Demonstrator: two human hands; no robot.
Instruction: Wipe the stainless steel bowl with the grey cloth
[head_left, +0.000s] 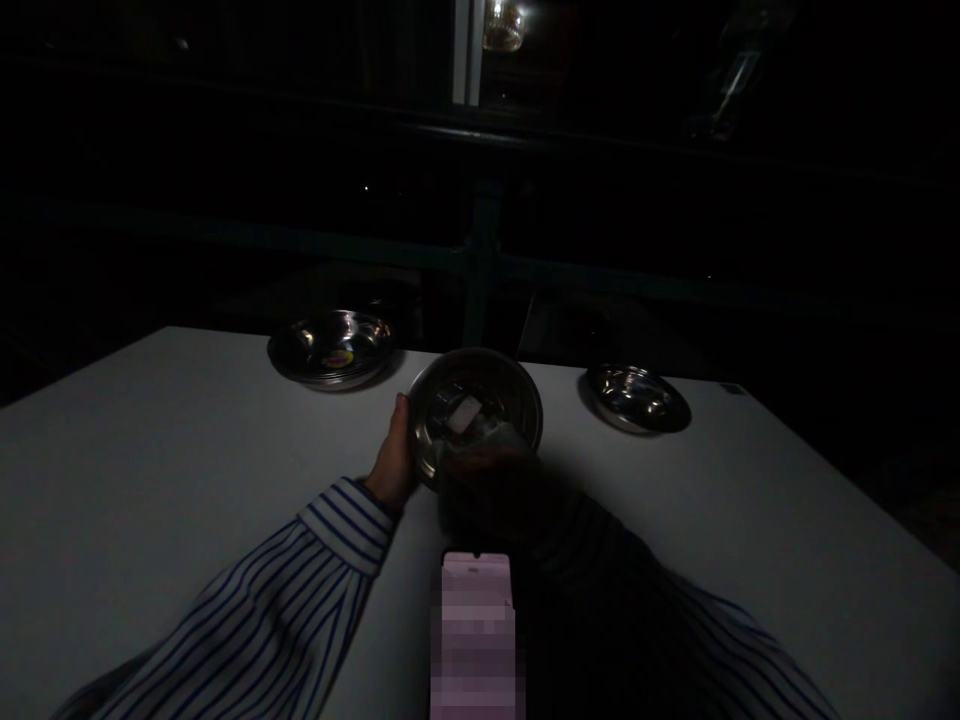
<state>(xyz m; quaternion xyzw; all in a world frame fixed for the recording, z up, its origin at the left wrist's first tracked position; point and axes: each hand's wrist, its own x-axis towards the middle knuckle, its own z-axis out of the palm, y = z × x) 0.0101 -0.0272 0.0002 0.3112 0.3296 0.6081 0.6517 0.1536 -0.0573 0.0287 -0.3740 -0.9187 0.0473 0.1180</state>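
Gripping a metal bowl (484, 383) by its side, the left hand (394, 458) — right hand (510, 490) shadowed over a cloth (501, 437), grip unclear.

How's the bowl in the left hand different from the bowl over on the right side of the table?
The held bowl has the left hand at its side; no hand touches the right-side bowl, which sits on the table.
The held bowl is tipped so its opening faces the person, while the right-side bowl opens upward.

Both are round, shiny and metal-looking.
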